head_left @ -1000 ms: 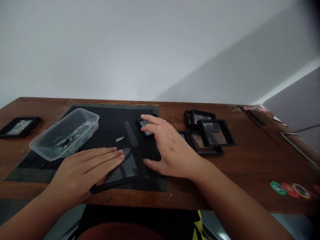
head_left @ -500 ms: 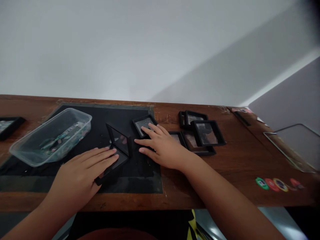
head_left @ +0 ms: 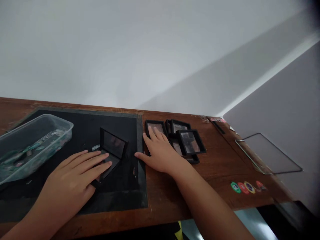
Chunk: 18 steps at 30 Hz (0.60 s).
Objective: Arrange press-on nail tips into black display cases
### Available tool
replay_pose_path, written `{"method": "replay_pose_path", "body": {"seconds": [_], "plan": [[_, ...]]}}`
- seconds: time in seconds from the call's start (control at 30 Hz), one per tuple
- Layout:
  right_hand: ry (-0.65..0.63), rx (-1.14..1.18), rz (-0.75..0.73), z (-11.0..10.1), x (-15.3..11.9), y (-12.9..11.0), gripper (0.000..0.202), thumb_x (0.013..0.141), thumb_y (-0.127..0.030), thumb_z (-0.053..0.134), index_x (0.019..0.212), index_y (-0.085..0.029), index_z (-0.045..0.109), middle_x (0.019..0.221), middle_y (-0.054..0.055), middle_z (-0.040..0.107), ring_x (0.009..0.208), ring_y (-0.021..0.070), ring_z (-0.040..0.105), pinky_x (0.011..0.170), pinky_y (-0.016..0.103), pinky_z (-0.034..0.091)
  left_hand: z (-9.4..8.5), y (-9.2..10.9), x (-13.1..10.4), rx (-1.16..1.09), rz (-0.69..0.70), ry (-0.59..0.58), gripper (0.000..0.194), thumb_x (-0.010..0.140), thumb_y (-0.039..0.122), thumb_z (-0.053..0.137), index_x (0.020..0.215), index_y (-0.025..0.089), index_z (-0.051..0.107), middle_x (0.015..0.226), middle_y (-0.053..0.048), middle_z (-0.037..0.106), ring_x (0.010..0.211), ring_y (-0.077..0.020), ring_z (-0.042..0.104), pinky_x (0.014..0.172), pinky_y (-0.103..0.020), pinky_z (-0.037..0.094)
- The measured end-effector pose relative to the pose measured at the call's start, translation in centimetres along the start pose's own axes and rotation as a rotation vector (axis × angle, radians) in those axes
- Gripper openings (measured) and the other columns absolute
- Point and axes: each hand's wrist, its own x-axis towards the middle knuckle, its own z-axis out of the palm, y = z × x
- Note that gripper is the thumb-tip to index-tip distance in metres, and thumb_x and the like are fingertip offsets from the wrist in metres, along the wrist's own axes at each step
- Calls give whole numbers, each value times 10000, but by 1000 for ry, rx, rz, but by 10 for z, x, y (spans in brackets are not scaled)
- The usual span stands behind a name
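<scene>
Resting L hand on near half of hinged blk case, L of ctr & below mid-view; stretching fingers out straight, fairly narrow w/ slight gaps, and tucking thumb toward lower edge of case; can't tell if pinching it, edge mostly hidden. Seeing lid of same case raised at an angle on far side, w/ dark shiny panel. Also seeing small pale shard just beside lid's L edge, on blk mat. Spreading R hand wide nr ctr of view, pointing thumb L over mat's edge and laying other fingertips over window of blk frame; can't tell how firmly touching. Seeing loose pile of similar frames just R of there, overlapping, topmost one lying across others. Seeing clear tub at far L, partly cut off by view edge, w/ greenish & pale bits inside. Spotting row of round colored discs lower R on brown wood table, approx level w/ L hand. Facing pale wall across top, w/ diagonal shadow upper R.
</scene>
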Motion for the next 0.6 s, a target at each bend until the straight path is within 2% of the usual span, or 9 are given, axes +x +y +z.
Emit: {"method": "replay_pose_path", "body": {"seconds": [0.07,0.27,0.37,0.47,0.53,0.6], "plan": [[-1,-3,45,-1,1,2,998,1011,-706,535,1684,5,338,1784,291,125,1676,460,67,1357,604,173,4,1,-1,-17,-12,7,510,792,65,511,1219,239,728,1275,-52,815,1132,-316,778,995,-544,574],[-10,-41,153,-5,3,9,1022,1013,-720,507,1646,71,371,1774,306,119,1681,443,47,1366,592,119,18,4,-14,-86,-65,-17,448,865,147,560,1270,266,711,1339,-36,790,1209,-320,749,1062,-556,554],[-41,-55,221,-8,4,14,1061,1011,-729,493,1653,98,319,1784,287,42,1684,421,-27,1373,561,69,21,7,-20,-114,-75,-48,412,905,209,562,1276,261,732,1362,-46,778,1234,-332,742,1068,-565,573],[-56,-59,273,-9,5,20,1067,1007,-740,488,1686,53,270,1796,244,-26,1685,403,-70,1372,562,50,17,14,-20,-133,-102,-107,395,962,355,629,1324,242,738,1425,-72,744,1292,-362,716,1072,-588,595],[-41,-71,284,-9,6,23,1062,1001,-745,494,1703,17,257,1802,228,-33,1687,400,-72,1370,574,46,13,19,-17,-151,-106,-148,488,966,488,690,1382,236,718,1484,-84,705,1334,-378,693,1061,-593,617],[-37,-80,270,-9,5,24,1093,976,-760,533,1714,-9,241,1804,220,-45,1686,400,-80,1369,578,45,10,22,-14,-172,-91,-181,577,963,554,703,1443,235,684,1519,-88,678,1349,-383,684,1047,-593,634]]}}
